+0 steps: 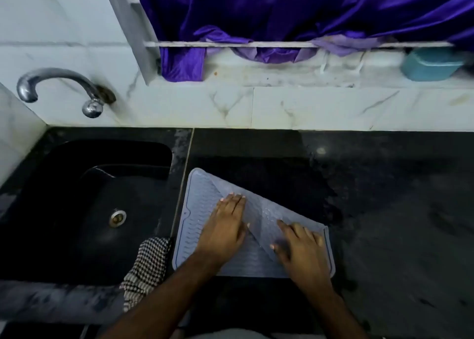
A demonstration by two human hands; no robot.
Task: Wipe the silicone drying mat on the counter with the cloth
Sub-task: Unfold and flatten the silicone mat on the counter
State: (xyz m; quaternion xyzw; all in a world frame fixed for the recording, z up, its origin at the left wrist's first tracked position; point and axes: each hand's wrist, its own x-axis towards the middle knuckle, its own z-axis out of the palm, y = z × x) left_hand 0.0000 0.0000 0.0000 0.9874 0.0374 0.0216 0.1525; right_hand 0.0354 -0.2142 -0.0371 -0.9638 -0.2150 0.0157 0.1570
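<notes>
Dim and bluish overall, lit from above and behind through the shiny purple curtain (295, 10). Deep shadow inside the black sink basin (84, 210). Small glare spot on the dark polished stone counter (321, 150). Soft throughout; wide-angle bending of straight lines toward the edges.

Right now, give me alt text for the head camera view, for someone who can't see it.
Both hands, left and right, press flat on a pale mat with its far right corner folded over, on a dark counter. A checked cloth lies by the sink, untouched.
</notes>
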